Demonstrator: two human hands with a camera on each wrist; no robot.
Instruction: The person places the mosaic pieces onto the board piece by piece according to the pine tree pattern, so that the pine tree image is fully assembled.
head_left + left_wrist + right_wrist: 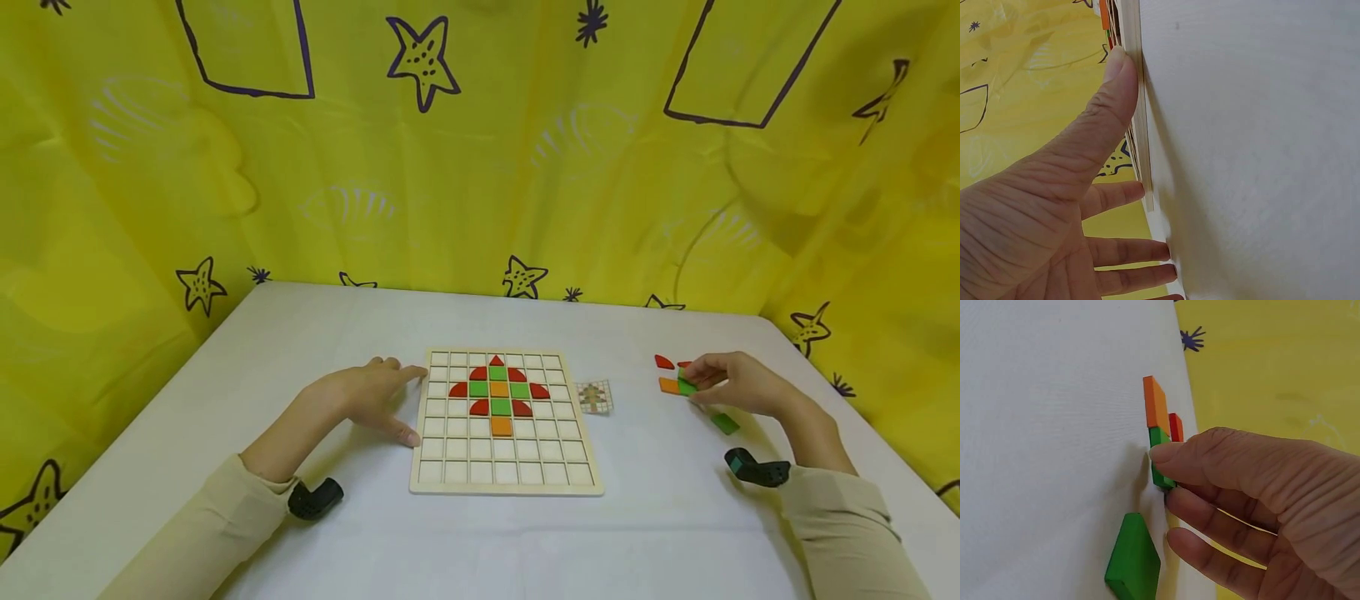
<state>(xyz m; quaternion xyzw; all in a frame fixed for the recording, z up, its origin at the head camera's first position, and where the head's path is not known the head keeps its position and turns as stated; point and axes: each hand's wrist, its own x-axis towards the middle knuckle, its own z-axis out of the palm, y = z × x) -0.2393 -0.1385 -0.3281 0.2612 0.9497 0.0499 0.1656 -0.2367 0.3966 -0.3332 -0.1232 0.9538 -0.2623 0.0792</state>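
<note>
A wooden grid board lies on the table with red, green and orange tiles set in it, a red triangle topmost and an orange square lowest. Against the board's left edge rest the thumb and index finger of my left hand, its fingers extended. Off to the right, my right hand pinches a green tile between thumb and fingers. Beside that tile is an orange tile. Another green tile lies nearer me, below the hand. Fingers partly cover a red piece behind.
A small printed pattern card lies by the board's right edge. One red quarter-round tile sits at the back of the loose pieces. Behind the white table hangs a yellow curtain with drawn stars.
</note>
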